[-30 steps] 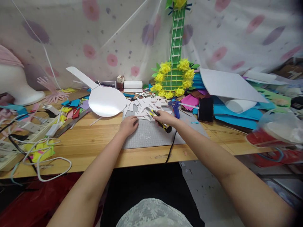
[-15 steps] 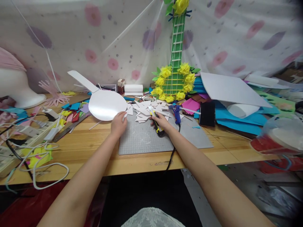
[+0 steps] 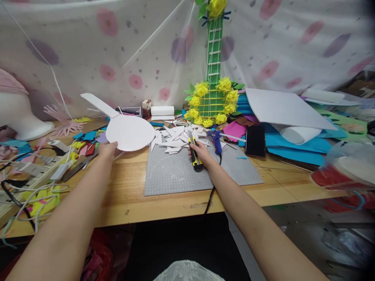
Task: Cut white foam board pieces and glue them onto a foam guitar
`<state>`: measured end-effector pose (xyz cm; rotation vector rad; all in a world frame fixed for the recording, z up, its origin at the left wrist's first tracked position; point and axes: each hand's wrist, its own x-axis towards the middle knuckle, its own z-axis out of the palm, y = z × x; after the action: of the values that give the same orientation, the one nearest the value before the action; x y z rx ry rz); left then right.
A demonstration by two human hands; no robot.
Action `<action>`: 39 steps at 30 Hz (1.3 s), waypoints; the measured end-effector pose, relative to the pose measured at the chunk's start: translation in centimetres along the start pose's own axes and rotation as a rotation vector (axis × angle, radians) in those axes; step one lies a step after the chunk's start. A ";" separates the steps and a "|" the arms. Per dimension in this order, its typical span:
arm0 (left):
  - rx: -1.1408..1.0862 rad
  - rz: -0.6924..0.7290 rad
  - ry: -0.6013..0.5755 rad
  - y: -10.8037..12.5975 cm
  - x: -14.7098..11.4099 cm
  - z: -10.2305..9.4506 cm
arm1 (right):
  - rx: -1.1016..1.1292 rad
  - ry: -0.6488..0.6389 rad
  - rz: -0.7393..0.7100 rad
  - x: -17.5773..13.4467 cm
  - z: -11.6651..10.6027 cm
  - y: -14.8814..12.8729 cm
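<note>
Fingers of the left hand (image 3: 109,149) pinched the rim of a light, seemingly stiff white foam paddle (image 3: 129,132), while the right hand (image 3: 201,151) gripped a yellow utility knife (image 3: 194,153).

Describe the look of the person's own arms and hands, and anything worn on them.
Both arms are bare from upper arm to fingertips: no sleeves, gloves, watch or bracelet show. The left hand and right hand carry no ring or marking that can be made out at this size. A patch of white lace fabric shows at the bottom edge, between the arms.
</note>
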<state>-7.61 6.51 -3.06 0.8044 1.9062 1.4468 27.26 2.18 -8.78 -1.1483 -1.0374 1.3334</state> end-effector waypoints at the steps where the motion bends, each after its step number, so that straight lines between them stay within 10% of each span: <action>1: -0.028 -0.049 0.006 0.5 -0.1 0.0 | -0.002 -0.001 -0.002 0.0 0.0 0.0; 11: -0.243 0.023 -0.181 3.8 -5.2 -2.2 | 0.005 -0.020 0.020 0.1 -0.4 0.3; 19: -0.063 -0.208 -0.541 1.7 -8.8 -4.1 | 0.032 -0.018 0.005 -0.1 -0.4 0.3; 31: 0.004 -0.241 -0.766 0.5 -11.0 -4.5 | 0.000 0.036 -0.033 0.0 -0.5 0.8; 39: -0.015 -0.288 -0.724 0.0 -10.0 -4.8 | -0.851 0.123 -0.089 1.3 1.6 -1.7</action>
<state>-5.01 -4.11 -0.98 0.8535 1.3758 0.8311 25.97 3.65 -6.98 -1.7426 -1.6047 0.7231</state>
